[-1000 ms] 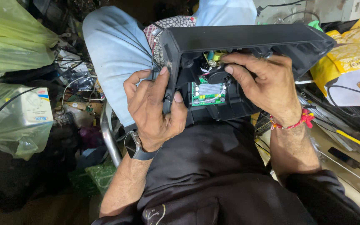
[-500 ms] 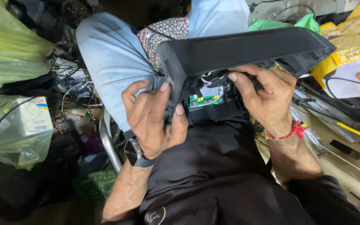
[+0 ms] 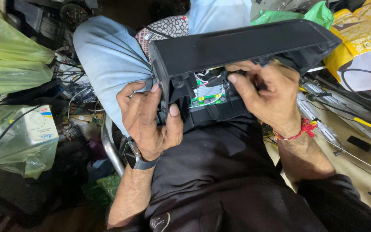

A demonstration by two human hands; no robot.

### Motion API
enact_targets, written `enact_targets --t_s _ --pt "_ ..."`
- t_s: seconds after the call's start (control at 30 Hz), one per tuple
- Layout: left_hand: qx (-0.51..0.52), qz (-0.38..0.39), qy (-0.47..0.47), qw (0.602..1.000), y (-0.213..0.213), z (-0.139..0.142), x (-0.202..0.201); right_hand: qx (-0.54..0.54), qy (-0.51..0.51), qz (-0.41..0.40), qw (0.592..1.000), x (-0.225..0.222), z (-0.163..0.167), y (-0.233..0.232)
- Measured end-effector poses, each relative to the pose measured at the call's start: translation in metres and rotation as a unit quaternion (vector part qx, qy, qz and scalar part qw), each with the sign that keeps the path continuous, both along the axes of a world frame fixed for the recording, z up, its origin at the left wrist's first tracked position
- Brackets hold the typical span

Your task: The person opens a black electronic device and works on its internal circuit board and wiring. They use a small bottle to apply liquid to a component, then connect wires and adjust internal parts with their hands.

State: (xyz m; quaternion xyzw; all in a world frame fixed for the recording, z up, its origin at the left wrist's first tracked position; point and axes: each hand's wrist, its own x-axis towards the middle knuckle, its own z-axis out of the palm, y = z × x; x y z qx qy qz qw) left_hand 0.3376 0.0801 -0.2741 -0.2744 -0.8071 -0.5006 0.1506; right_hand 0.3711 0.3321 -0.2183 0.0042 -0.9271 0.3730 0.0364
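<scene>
Housing (image 3: 241,47) of black plastic rests on your lap, open with its green circuit board (image 3: 207,95) exposed, your left hand (image 3: 149,120) clamped at nine o'clock and right hand (image 3: 267,92) fingertips pinched on wires at twelve, nothing detached yet.

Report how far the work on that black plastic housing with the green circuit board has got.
Done: the long black plastic housing lies opened across the lap, its small green circuit board exposed. In hand: the left hand grips the housing's end, while the right hand has fingertips at the white wires above the board. Left: the board sits inside with wires attached, and the housing is unclosed.
</scene>
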Motion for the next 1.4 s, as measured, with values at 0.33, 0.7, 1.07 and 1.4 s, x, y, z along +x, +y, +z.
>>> enact_targets --t_s 0.33,0.7,1.07,1.4 --pt "-0.006 0.008 0.015 1.0 0.001 0.0 0.0 -0.038 -0.058 -0.065 0.995 -0.002 0.005 -0.011" --pt "-0.018 0.0 -0.009 1.0 0.0 0.001 0.005 0.115 0.188 -0.02 0.975 0.012 0.012 -0.003" --pt "-0.015 -0.002 0.002 1.0 0.002 0.002 0.004 0.107 0.071 0.015 0.992 0.011 0.002 -0.013" --pt "-0.027 -0.027 0.025 0.999 -0.001 0.007 0.012 0.217 0.263 0.068 0.938 0.04 -0.032 0.009"
